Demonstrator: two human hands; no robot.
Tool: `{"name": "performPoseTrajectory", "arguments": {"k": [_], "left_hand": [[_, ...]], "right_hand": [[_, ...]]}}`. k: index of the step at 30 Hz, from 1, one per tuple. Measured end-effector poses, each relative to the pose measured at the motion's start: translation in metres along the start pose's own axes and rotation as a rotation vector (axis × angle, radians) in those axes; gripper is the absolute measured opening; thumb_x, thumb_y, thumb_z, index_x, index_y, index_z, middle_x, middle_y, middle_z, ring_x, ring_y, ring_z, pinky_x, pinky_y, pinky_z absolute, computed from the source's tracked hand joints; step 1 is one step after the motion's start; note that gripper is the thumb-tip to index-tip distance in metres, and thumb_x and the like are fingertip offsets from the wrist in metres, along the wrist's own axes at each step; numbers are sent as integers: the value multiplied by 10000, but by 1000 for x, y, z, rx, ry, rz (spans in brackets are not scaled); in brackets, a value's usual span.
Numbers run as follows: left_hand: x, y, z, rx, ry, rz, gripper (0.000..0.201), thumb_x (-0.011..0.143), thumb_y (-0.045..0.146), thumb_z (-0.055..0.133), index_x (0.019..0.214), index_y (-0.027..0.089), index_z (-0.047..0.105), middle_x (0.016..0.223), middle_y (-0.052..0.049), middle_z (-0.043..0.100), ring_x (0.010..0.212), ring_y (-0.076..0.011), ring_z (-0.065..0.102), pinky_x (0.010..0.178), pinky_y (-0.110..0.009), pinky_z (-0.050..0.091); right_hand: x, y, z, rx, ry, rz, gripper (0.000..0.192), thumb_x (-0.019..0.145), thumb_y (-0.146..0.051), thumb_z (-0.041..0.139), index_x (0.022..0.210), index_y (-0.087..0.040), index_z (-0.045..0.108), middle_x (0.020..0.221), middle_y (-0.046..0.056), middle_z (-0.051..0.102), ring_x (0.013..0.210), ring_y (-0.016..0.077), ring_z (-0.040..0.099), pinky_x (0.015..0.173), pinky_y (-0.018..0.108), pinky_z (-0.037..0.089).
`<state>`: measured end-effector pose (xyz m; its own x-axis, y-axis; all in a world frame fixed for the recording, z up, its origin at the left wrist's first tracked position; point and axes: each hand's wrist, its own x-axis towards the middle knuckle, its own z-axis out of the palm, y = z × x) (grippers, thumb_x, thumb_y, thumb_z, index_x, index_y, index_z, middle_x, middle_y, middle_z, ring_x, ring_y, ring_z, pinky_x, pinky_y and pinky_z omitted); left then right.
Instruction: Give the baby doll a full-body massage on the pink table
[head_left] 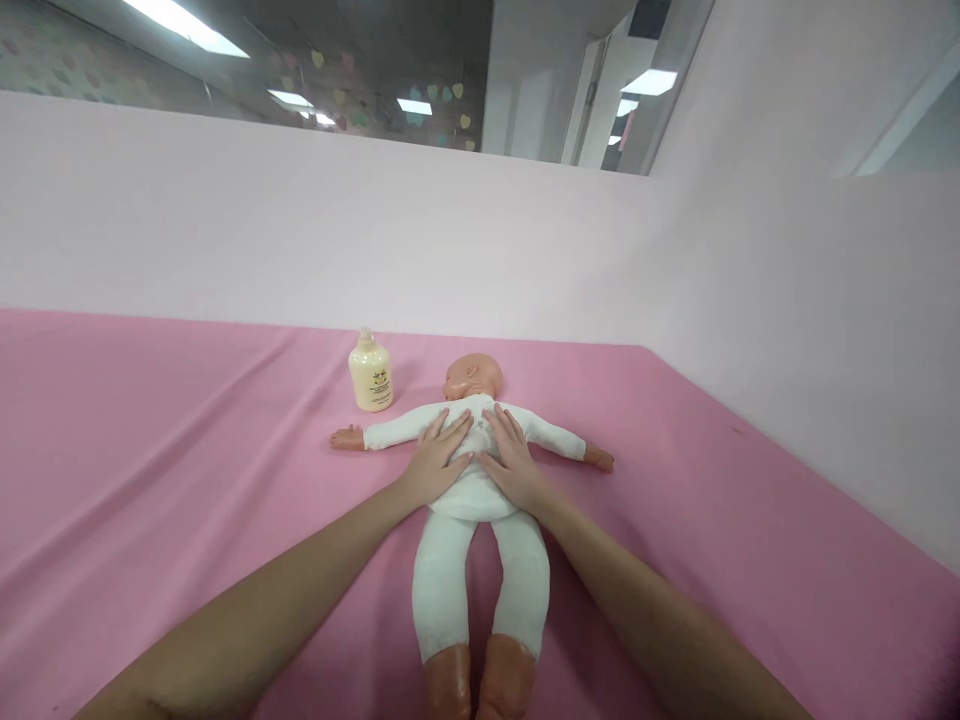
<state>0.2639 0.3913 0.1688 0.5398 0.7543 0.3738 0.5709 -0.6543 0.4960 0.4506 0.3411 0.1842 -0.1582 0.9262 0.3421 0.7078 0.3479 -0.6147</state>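
Observation:
A baby doll (484,492) with a white cloth body lies face down on the pink sheet, its head turned to the left and its arms spread wide. My left hand (436,462) rests flat on the left side of the doll's back, fingers stretched toward its shoulders. On the right side of the back lies my right hand (514,465), also flat with its fingers extended. The two thumbs point at each other near the middle of the back. Neither hand grips anything.
A cream-coloured pump bottle (371,375) with dark print stands beyond the doll's left-hand arm. The pink sheet (187,450) has folds on the left. A white wall (315,220) rises behind, with a window (375,60) above it, and another wall (825,330) borders the right.

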Motion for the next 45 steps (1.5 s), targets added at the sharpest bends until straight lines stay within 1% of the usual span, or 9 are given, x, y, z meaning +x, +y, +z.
{"name": "performPoseTrajectory", "arguments": {"k": [4, 10, 13, 21, 28, 33, 39, 42, 45], "left_hand": [[-1, 0, -2, -50, -4, 28, 499, 995, 409, 385, 1471, 284, 469, 1551, -2, 443, 1526, -314, 164, 1203, -570, 193], [0, 1, -4, -203, -11, 85, 407, 989, 378, 398, 1301, 290, 644, 1410, -11, 604, 1476, -264, 328, 1218, -551, 164], [1, 2, -6, -295, -41, 106, 396, 990, 365, 379, 1150, 280, 731, 1273, -21, 700, 1413, -247, 438, 1224, -554, 141], [4, 5, -5, -595, -140, 179, 409, 944, 367, 427, 821, 252, 800, 938, -26, 795, 1147, -234, 660, 1179, -474, 290], [3, 8, -4, -858, -196, 119, 503, 938, 458, 456, 675, 193, 793, 742, -67, 775, 833, -222, 716, 1098, -411, 389], [1, 12, -4, -981, -239, 37, 573, 912, 544, 486, 552, 174, 736, 606, -83, 722, 689, -214, 698, 894, -378, 516], [2, 15, -3, -1009, -216, 9, 668, 875, 665, 477, 397, 203, 541, 410, -48, 561, 545, -181, 620, 693, -322, 520], [2, 14, -2, -999, -183, -1, 677, 859, 689, 475, 367, 229, 410, 351, -17, 478, 447, -145, 522, 624, -306, 497], [2, 14, -1, -981, -149, -30, 672, 860, 693, 457, 374, 241, 357, 317, 12, 400, 390, -123, 436, 558, -295, 456]], "right_hand": [[1, 1, 2, -48, 7, 77, 719, 942, -405, 464, 1578, -207, 194, 1676, 95, 99, 1553, 262, 14, 1242, 519, 98], [2, 2, 3, -81, 14, 148, 754, 945, -454, 458, 1587, -191, 163, 1675, 112, 87, 1554, 266, 18, 1239, 513, 95], [3, 1, 2, -67, 15, 170, 748, 958, -513, 420, 1588, -205, 162, 1674, 112, 100, 1553, 274, 44, 1233, 526, 112], [5, -3, -2, -40, -8, 181, 708, 969, -503, 363, 1584, -201, 187, 1669, 107, 130, 1550, 282, 80, 1222, 563, 131], [10, 2, -6, -61, -42, 155, 704, 954, -503, 401, 1575, -218, 234, 1659, 74, 187, 1538, 294, 136, 1216, 584, 135], [9, 1, -11, -87, -125, 65, 628, 970, -493, 393, 1556, -293, 286, 1642, 32, 246, 1536, 284, 157, 1193, 614, 146], [7, -2, -13, -42, -150, -52, 526, 981, -442, 417, 1486, -294, 439, 1591, 31, 369, 1491, 250, 307, 1189, 511, 221], [7, -3, -14, 18, -147, -65, 445, 980, -411, 432, 1394, -307, 558, 1519, 21, 484, 1464, 263, 360, 1177, 530, 221], [6, -5, -16, 93, -149, -60, 387, 985, -386, 413, 1262, -308, 672, 1404, 23, 608, 1427, 276, 421, 1168, 558, 210]]}}
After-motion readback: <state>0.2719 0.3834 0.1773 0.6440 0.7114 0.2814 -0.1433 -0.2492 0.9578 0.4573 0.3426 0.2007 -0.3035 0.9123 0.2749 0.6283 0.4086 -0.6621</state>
